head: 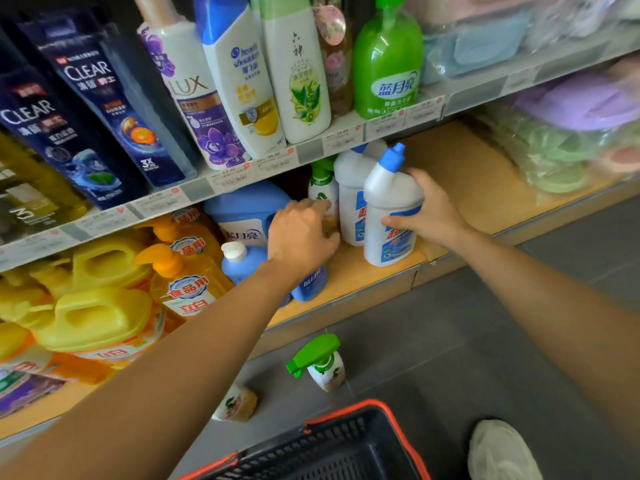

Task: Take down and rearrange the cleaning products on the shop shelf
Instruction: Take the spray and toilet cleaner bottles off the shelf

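Black basket [349, 441] sits far below the white blue-capped bottle [391, 216], which the right hand [431, 211] clasps upright on the lower shelf [467, 174]; just left of it the left hand [301, 233] reaches a green-trigger sprayer [322, 185], grasp unclear, so taking-down seems underway: next, lift both out cleanly.

The left hand [301, 233] covers half the spray bottle [322, 187]; price labels [273, 161] are blurred.

I had only one view to work from, a wide-angle camera on the person's head that looked forward and steeply down, sat close to the lower shelf [467, 174], rolled so its edge ran diagonally, and caught the floor [450, 323] and a basket [346, 445] along the bottom.
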Motion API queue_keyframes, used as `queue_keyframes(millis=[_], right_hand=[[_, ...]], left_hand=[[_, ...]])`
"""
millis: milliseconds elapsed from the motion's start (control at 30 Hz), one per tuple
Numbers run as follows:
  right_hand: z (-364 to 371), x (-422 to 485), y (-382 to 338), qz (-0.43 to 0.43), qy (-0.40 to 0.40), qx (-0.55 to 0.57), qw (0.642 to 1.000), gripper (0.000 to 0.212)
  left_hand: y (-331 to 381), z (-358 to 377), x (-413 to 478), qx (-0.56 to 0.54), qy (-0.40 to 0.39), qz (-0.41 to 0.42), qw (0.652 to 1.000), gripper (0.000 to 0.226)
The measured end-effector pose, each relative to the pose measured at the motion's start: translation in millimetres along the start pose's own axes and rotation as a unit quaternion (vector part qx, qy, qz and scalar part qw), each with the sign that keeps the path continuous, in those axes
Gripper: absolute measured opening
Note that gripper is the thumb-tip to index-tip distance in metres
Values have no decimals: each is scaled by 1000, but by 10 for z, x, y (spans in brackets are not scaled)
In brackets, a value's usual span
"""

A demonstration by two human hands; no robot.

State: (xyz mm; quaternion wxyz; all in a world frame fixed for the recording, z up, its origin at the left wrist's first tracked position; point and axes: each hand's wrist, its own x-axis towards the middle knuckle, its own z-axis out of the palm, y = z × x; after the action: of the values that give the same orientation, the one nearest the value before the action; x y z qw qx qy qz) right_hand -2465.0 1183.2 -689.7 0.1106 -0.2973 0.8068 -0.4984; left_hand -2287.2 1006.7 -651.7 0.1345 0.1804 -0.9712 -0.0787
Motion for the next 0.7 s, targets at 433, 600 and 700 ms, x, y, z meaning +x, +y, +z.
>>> queue_keyframes(millis=[433,600,700], right_hand=[[-458,-72,286,29,102,-67,992,74],[-375,-102,245,16,109,-62,992,79],[-320,-116,223,18,102,-58,993,81]], left_hand=[[414,528,570,-465,-14,-192,864,59],[430,629,574,-535,-54,-163,827,63],[389,640,652,-482,52,-265,834,55]])
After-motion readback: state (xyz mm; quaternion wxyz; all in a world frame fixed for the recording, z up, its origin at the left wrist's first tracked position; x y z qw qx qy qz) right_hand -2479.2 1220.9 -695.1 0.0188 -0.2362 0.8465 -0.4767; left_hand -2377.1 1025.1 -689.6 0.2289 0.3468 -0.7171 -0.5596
